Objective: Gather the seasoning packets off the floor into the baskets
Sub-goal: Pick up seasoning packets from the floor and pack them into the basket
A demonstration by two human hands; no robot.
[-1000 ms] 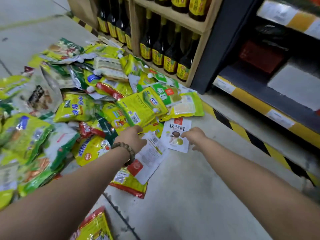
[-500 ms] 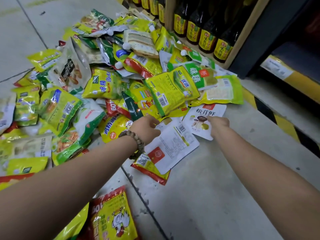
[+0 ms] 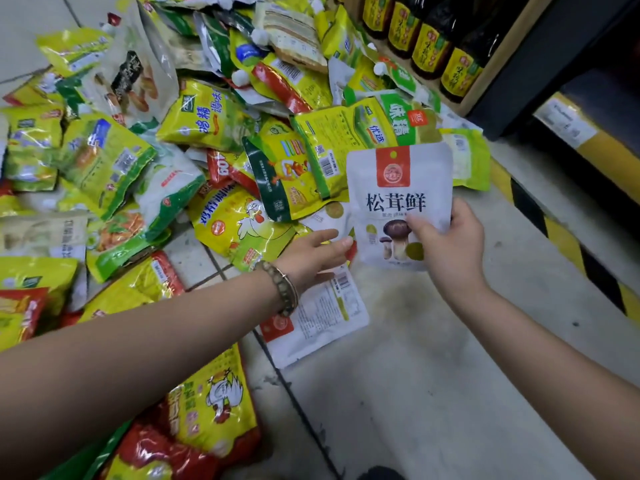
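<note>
Just changed: a second ago the white mushroom packet (image 3: 398, 188) lay flat at the edge of the heap; now it is up off the floor (image 3: 433, 375), upright, with its front facing the person.
Right hand (image 3: 446, 244): pinches that packet low on its right side, thumb across the front and fingers behind.
Left hand (image 3: 311, 254): fingers stretched almost straight and holding nothing, tips just beside the lifted packet's lower left edge.
Meaning for the task: one packet picked, I'd say, but none delivered; no basket is in view.
Next within reach: a second white packet (image 3: 318, 317) lies label-side down, partly under the left wrist.
Heap (image 3: 207, 126): yellow, green and red packets overlap thickly to the left, and nearly all are still on the floor.
Around: dark sauce bottles (image 3: 426, 39) stand on the low shelf (image 3: 498, 53) beside a yellow-and-black striped kerb (image 3: 554, 230).
In the way: the packets overlap, so pulling one may drag others.
</note>
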